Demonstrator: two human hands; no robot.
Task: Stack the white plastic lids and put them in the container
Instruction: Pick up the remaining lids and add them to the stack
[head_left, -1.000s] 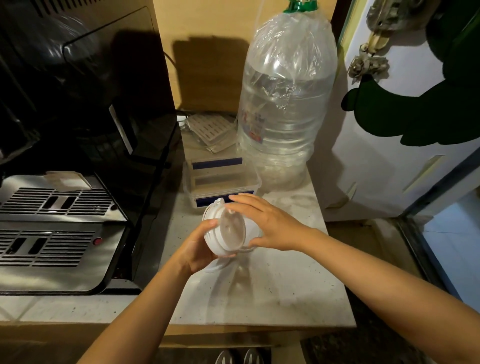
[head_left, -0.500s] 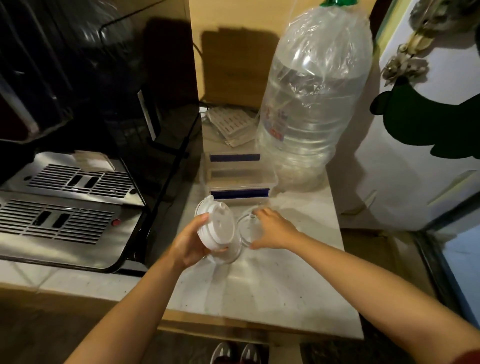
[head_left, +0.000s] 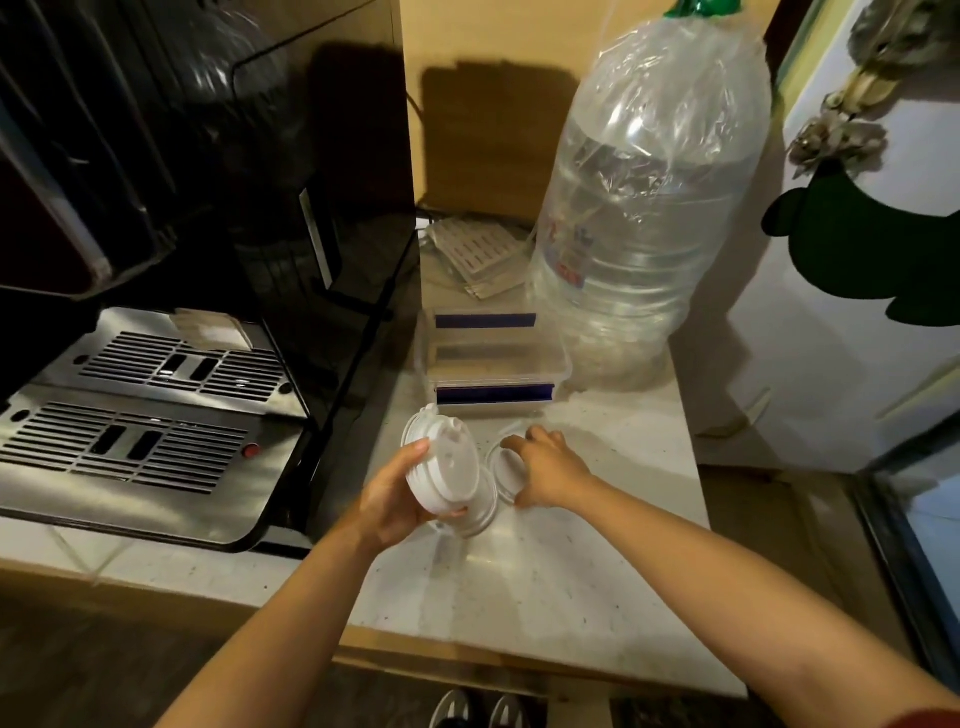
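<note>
White plastic lids (head_left: 441, 470), several nested into one stack, sit tilted in the left hand (head_left: 387, 501), whose grip is closed around the stack's rim with thumb on top and fingers beneath. So the stacking is partly done. At three o'clock from the stack, a loose lid (head_left: 503, 467) lies flat on the pale bench (head_left: 597, 571), and the right hand (head_left: 545, 467) is down on it, fingers curled over its far edge; I cannot tell whether that grip has actually closed on the lid or only rests against it. Another lid or two seems to lie under the stack at about five o'clock, though the overlap makes a count impossible.

At twelve o'clock from the hands stands the clear container (head_left: 493, 358) with blue clips, just beside a large water bottle (head_left: 644, 197). Its inside looks free of lids, as far as the clear walls show. By my judgement, the remaining lids must join the stack, and the whole stack has yet to go into the container.
</note>
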